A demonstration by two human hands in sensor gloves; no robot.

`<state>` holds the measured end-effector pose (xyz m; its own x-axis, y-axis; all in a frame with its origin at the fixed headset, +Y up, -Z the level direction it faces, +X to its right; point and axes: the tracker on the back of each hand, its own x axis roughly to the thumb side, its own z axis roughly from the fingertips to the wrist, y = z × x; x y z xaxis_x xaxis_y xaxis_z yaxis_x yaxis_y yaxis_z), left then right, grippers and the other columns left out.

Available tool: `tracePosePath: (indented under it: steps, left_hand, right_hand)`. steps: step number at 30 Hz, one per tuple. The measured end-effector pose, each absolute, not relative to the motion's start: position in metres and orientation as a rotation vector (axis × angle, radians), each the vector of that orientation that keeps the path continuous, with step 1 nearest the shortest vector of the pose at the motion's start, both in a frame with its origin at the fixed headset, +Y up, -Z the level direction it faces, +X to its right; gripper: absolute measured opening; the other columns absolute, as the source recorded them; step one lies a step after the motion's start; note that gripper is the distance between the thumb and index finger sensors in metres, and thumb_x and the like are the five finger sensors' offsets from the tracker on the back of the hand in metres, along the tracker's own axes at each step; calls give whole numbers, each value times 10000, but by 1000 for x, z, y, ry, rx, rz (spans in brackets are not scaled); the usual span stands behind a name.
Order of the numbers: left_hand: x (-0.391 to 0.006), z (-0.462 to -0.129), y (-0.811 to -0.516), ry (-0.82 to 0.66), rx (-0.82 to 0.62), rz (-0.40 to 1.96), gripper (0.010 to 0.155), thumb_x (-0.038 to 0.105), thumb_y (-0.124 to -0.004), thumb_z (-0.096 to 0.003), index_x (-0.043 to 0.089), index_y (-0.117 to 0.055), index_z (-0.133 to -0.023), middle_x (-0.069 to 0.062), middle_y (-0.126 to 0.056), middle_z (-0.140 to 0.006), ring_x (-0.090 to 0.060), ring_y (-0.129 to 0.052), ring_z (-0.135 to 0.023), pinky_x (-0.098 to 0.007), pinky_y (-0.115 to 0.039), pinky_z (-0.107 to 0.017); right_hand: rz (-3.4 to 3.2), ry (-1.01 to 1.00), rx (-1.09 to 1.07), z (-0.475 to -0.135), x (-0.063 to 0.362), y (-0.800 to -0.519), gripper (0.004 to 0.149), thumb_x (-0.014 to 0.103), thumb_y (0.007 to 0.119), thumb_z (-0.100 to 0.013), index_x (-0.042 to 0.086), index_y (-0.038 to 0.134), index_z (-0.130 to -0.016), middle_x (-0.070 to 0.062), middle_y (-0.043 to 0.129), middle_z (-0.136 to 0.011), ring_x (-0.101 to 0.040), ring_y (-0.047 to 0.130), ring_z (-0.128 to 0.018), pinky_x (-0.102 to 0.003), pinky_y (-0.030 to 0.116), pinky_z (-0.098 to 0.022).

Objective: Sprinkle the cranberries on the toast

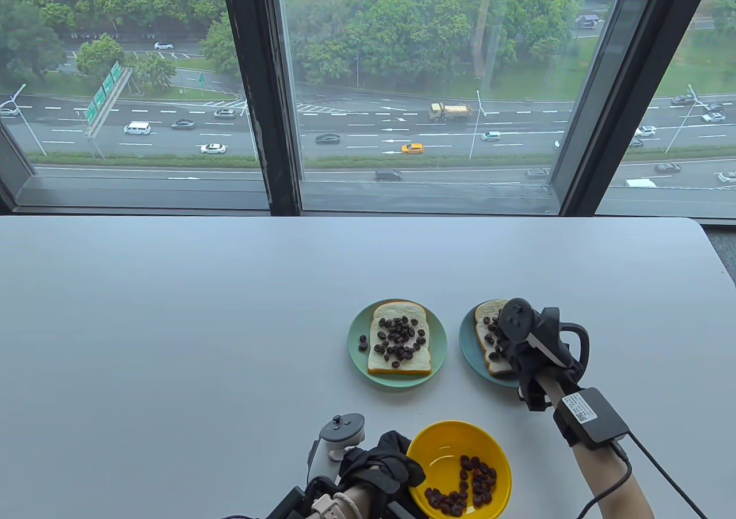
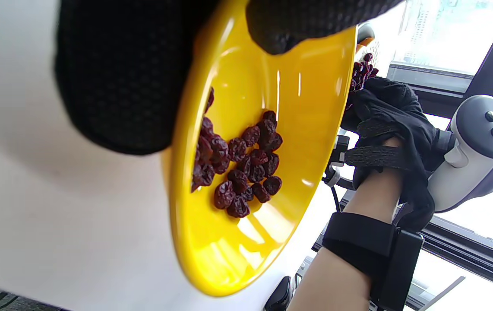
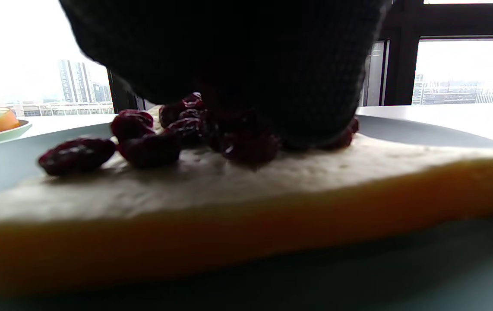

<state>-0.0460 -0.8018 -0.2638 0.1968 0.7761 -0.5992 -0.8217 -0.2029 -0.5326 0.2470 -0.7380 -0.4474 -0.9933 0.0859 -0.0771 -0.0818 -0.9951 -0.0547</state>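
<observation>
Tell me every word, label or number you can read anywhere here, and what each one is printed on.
None can be read.
White label on the black box strapped to the right forearm: printed, too small to read.
Green road signs over the highway outside the window: too small to read.
Yellow bowl, the two plates and both trackers: no text visible.

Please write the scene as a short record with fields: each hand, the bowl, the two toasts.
left hand: holds the rim of the yellow bowl
right hand: low over the right toast, fingers hidden
yellow bowl: some cranberries inside
left toast: on green plate, covered with cranberries
right toast: on blue plate, some cranberries
</observation>
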Motion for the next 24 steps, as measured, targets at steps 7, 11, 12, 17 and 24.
tracePosePath:
  steps: [7, 11, 12, 17, 24]
  left_hand:
    - [-49, -266, -801, 61, -1000, 1462, 531, 197, -740, -444, 237, -397, -848, -177, -575, -735, -366, -755, -476, -379, -973, -239]
    - [-57, -271, -798, 77, -957, 1475, 531, 199, -741, -444, 236, -398, -849, -179, -574, -735, -367, -754, -476, -380, -971, -237]
    - [-59, -273, -797, 83, -943, 1481, 531, 199, -740, -445, 235, -399, -849, -179, -574, -735, -366, -754, -475, -380, -971, -238]
    - [-79, -285, -791, 128, -853, 1483, 529, 197, -741, -444, 232, -403, -850, -181, -575, -734, -369, -753, -473, -383, -969, -235]
    - [-128, -301, -783, 282, -665, 1486, 527, 193, -752, -439, 231, -428, -854, -185, -591, -731, -376, -758, -462, -389, -967, -220]
  right_hand:
    - [3016, -139, -100, -433, 256, -725, 436, 433, 778, -329, 338, 759, -754, -3, 805, -791, -213, 920, -629, -170, 956, -331]
    - [3016, -162, -120, -418, 262, -708, 439, 436, 753, -344, 332, 750, -770, -9, 792, -806, -223, 908, -649, -196, 944, -345]
    - [3009, -179, -130, -413, 265, -702, 439, 435, 749, -348, 330, 748, -774, -10, 790, -810, -225, 905, -654, -203, 942, -348]
    - [2977, -223, -186, -381, 280, -683, 442, 432, 737, -357, 322, 744, -785, -20, 781, -824, -240, 895, -671, -234, 929, -366]
    - [2978, -222, -259, -341, 313, -680, 451, 434, 733, -362, 317, 742, -798, -32, 768, -847, -255, 883, -695, -260, 918, -391]
